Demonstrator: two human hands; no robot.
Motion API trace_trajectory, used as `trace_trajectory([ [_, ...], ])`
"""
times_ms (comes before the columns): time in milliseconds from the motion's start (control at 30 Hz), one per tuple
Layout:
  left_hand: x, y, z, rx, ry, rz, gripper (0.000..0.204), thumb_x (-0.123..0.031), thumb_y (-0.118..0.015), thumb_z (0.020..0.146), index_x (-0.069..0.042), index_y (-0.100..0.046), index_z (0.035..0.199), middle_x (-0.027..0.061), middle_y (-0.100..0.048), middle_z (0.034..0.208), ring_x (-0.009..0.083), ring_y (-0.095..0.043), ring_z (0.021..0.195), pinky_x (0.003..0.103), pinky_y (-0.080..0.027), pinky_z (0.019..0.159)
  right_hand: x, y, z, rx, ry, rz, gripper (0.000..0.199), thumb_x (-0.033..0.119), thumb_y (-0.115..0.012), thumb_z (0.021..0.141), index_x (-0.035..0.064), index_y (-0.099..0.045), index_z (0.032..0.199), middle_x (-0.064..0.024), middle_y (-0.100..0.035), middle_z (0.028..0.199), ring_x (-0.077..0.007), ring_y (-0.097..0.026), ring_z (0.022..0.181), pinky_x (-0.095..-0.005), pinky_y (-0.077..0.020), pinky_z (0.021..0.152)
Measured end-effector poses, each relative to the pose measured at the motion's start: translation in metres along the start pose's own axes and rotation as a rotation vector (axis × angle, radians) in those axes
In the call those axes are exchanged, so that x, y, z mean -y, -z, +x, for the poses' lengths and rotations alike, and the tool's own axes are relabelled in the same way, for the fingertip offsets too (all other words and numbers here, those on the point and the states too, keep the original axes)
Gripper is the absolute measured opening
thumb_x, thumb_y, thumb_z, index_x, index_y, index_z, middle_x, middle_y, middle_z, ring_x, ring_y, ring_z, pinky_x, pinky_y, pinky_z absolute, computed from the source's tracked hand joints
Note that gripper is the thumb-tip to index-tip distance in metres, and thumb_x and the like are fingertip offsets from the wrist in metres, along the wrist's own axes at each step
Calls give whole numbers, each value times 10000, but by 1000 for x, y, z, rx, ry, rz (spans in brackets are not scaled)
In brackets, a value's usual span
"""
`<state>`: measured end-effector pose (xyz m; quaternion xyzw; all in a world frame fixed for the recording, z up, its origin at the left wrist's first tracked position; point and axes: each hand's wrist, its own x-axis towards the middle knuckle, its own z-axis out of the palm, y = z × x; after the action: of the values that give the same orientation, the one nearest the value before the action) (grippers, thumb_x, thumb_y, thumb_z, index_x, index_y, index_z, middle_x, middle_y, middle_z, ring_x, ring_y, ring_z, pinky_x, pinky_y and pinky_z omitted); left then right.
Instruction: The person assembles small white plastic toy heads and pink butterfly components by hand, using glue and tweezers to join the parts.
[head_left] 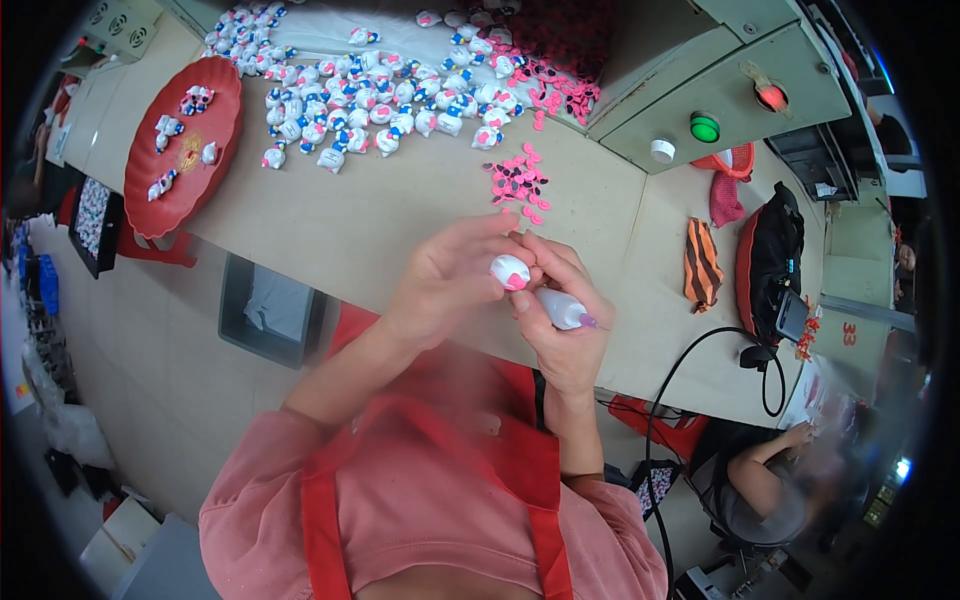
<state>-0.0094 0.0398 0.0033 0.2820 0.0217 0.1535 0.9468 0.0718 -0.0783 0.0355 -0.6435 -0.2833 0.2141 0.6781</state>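
Note:
Between my two hands sits a small white figurine (507,270) with a pink piece on it. The fingers of my left hand (440,275) are closed around its left side. My right hand (572,345) has a small white squeeze bottle (560,309) with a purple needle tip tucked in its palm, the tip pointing right. Its thumb and forefinger also reach the figurine. Just beyond my fingers lies a loose pile of small pink and black pieces (518,183). Farther back, many white figurines with blue and pink parts (385,105) are spread over the table.
A red scalloped tray (222,110) holding several figurines is at the left. More pink pieces (570,95) are heaped beside a control box (720,90) with a green button. An orange striped pouch (703,265), a black bag (770,250) and a cable (655,395) lie right. A person (765,490) sits lower right.

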Motion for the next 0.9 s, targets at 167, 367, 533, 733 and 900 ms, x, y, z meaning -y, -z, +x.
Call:
trace_trajectory([
  [167,6,5,1,-7,17,15,308,-5,-574,826,-27,-558,1133,127,-583,1099,208,-578,995,331,-460,866,-1,-3,0,-39,-42,-10,431,-112,-608,677,5,-590,1090,-90,-591,1017,-146,-588,870,-255,-454,770],
  [367,3,-13,5,-312,93,13,293,-65,-521,879,32,-526,1155,107,-610,1005,158,-596,920,284,-497,790,-12,1,6,-79,-235,65,373,31,-576,793,-55,-530,1154,-77,-585,922,-101,-542,676,-224,-446,549],
  [533,6,-11,0,-276,61,126,300,-68,-525,877,38,-520,1158,100,-614,977,145,-602,883,288,-506,796,-10,0,5,-91,-378,142,352,49,-635,763,61,-603,1113,21,-600,802,-34,-511,646,-184,-416,566],
  [733,6,0,-4,-280,87,-20,262,-59,-549,860,20,-562,1109,102,-620,987,160,-606,894,307,-509,806,-20,5,7,-10,-393,147,301,84,-659,760,27,-627,1054,9,-604,757,-44,-514,620,-189,-406,550],
  [900,-24,17,4,-508,-80,257,279,-87,-568,851,37,-566,1101,109,-617,994,168,-599,897,288,-487,808,-23,0,13,-60,-374,196,247,54,-610,794,-37,-608,1024,-63,-632,816,-90,-567,648,-219,-445,568],
])
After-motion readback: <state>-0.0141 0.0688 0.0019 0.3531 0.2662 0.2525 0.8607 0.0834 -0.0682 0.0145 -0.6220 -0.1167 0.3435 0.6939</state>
